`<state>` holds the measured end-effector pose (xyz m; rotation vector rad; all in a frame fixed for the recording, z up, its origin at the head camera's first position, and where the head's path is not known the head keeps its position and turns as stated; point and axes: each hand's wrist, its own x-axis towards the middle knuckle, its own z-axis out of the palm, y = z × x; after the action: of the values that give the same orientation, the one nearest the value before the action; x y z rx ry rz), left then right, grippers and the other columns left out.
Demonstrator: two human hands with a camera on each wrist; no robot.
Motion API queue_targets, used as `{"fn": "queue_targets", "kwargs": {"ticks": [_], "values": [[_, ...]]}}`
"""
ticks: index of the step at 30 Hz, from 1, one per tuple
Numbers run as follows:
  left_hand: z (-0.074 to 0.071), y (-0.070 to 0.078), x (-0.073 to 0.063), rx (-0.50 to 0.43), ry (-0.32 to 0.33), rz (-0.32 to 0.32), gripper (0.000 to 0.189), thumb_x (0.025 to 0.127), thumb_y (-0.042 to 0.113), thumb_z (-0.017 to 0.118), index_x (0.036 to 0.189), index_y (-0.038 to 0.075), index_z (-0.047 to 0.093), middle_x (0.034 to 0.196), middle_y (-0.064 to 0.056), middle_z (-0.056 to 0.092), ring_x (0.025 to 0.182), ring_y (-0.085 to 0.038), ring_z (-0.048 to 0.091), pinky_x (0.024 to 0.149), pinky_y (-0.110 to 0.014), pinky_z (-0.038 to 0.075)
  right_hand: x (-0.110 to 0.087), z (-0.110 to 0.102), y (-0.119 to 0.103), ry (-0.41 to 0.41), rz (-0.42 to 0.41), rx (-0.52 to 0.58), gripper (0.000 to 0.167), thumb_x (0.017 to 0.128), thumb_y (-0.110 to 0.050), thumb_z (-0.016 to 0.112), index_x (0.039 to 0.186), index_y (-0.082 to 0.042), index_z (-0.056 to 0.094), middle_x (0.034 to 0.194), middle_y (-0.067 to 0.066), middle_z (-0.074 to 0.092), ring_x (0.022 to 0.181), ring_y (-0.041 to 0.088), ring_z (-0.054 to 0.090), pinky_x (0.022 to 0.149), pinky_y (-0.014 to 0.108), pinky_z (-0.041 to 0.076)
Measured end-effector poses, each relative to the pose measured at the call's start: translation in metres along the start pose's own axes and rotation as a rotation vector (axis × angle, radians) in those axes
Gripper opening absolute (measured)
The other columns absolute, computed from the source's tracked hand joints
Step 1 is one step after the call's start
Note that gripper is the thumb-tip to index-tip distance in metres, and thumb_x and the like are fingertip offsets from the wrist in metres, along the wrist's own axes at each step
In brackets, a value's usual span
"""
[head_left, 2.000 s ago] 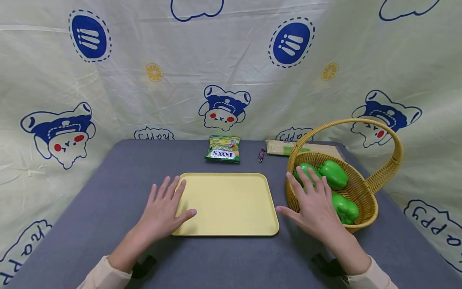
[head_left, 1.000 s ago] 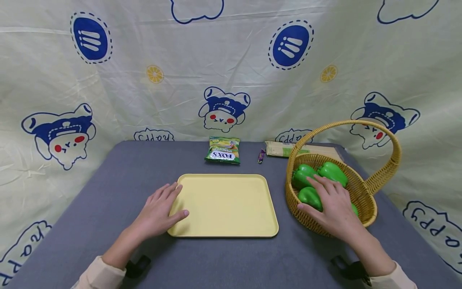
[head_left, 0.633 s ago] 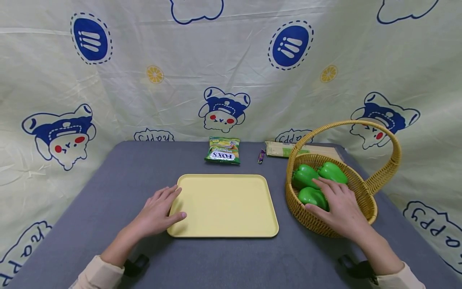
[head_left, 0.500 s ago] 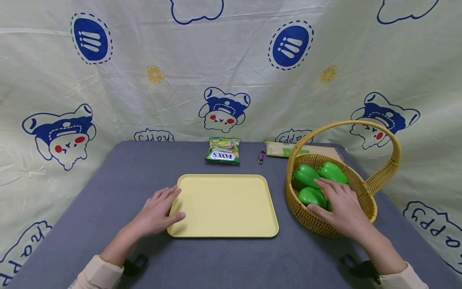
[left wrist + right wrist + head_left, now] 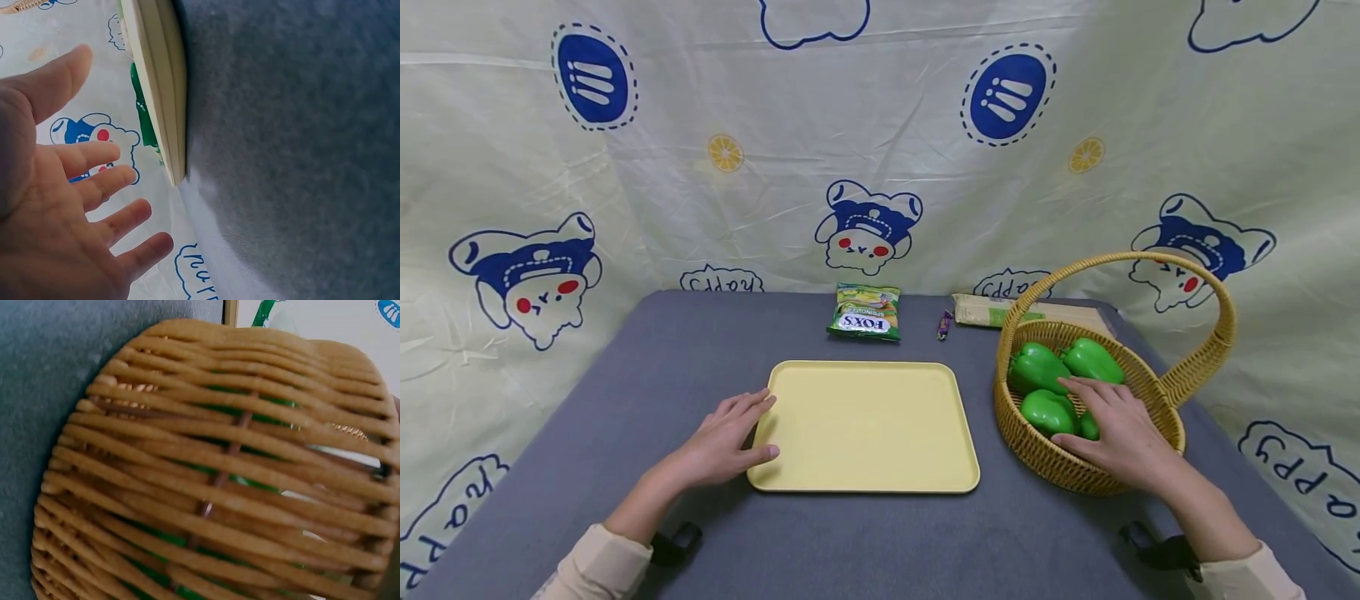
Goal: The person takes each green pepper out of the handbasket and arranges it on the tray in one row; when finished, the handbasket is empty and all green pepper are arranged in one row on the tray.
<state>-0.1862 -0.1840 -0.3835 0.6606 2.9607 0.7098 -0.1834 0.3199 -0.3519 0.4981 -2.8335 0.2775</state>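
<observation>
Relaxed and spread, my left hand [image 5: 722, 442] is at the left edge of a pale yellow tray [image 5: 865, 425]. In the left wrist view the palm [image 5: 50, 212] has nothing in it, and the tray's side [image 5: 164, 94] shows beyond the fingers. On the right, my right hand [image 5: 1123, 437] reaches over the near rim of a wicker basket [image 5: 1033, 458]. It covers much of a green bell pepper [image 5: 1087, 426]; contact cannot be told. Other green bell peppers [image 5: 1037, 368] lie beside it. In the right wrist view the basket's woven wall [image 5: 206, 462] hides the fingers.
Behind the tray lie a green FOX'S candy bag [image 5: 865, 312] and a small purple wrapped candy [image 5: 944, 325]. A beige flat package [image 5: 977, 309] lies partly behind the basket. The basket's tall handle [image 5: 1213, 333] arches above. A printed curtain [image 5: 760, 200] closes off the back.
My right hand has moved from the basket's left side to the right and nearer, over the near pepper. The left hand has drawn slightly left and down. Tray and basket stay put.
</observation>
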Motion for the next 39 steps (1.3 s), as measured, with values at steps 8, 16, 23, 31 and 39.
{"fn": "queue_targets", "kwargs": {"ticks": [8, 16, 23, 31, 39], "values": [[0.001, -0.005, 0.001, -0.006, -0.026, 0.011, 0.071, 0.089, 0.038, 0.063, 0.144, 0.002, 0.036, 0.152, -0.018, 0.031, 0.136, -0.043, 0.027, 0.099, -0.068, 0.026, 0.001, -0.001, 0.004, -0.056, -0.009, 0.007, 0.075, 0.078, -0.042, 0.075, 0.136, -0.007, 0.045, 0.133, 0.022, 0.047, 0.115, 0.044, 0.042, 0.083, 0.061, 0.034], [0.0, -0.01, 0.0, -0.022, -0.04, 0.025, 0.071, 0.088, 0.036, 0.064, 0.144, 0.002, 0.036, 0.152, -0.019, 0.031, 0.135, -0.044, 0.027, 0.1, -0.067, 0.026, 0.004, -0.001, 0.01, -0.102, -0.038, 0.029, 0.071, 0.076, -0.036, 0.077, 0.135, -0.009, 0.047, 0.131, 0.021, 0.051, 0.113, 0.042, 0.045, 0.086, 0.061, 0.035], [0.0, -0.013, -0.002, -0.033, -0.061, 0.039, 0.071, 0.088, 0.037, 0.064, 0.143, 0.001, 0.037, 0.151, -0.019, 0.031, 0.135, -0.044, 0.028, 0.1, -0.067, 0.026, 0.005, -0.001, 0.015, -0.151, -0.062, 0.028, 0.069, 0.075, -0.032, 0.078, 0.133, -0.01, 0.049, 0.131, 0.02, 0.051, 0.114, 0.042, 0.046, 0.085, 0.06, 0.037], [0.0, -0.016, -0.003, -0.036, -0.08, 0.052, 0.071, 0.088, 0.036, 0.064, 0.143, 0.0, 0.037, 0.151, -0.019, 0.031, 0.135, -0.045, 0.028, 0.101, -0.066, 0.026, 0.005, 0.0, 0.017, -0.161, -0.1, 0.016, 0.066, 0.075, -0.027, 0.078, 0.133, -0.011, 0.051, 0.134, 0.017, 0.049, 0.118, 0.041, 0.045, 0.086, 0.059, 0.037], [0.001, -0.018, -0.004, -0.03, -0.096, 0.062, 0.069, 0.088, 0.035, 0.065, 0.141, -0.002, 0.039, 0.151, -0.02, 0.032, 0.135, -0.045, 0.028, 0.102, -0.064, 0.027, 0.007, 0.002, 0.019, -0.175, -0.133, 0.029, 0.067, 0.076, -0.027, 0.077, 0.135, -0.011, 0.049, 0.135, 0.017, 0.05, 0.121, 0.041, 0.045, 0.086, 0.06, 0.039]]}}
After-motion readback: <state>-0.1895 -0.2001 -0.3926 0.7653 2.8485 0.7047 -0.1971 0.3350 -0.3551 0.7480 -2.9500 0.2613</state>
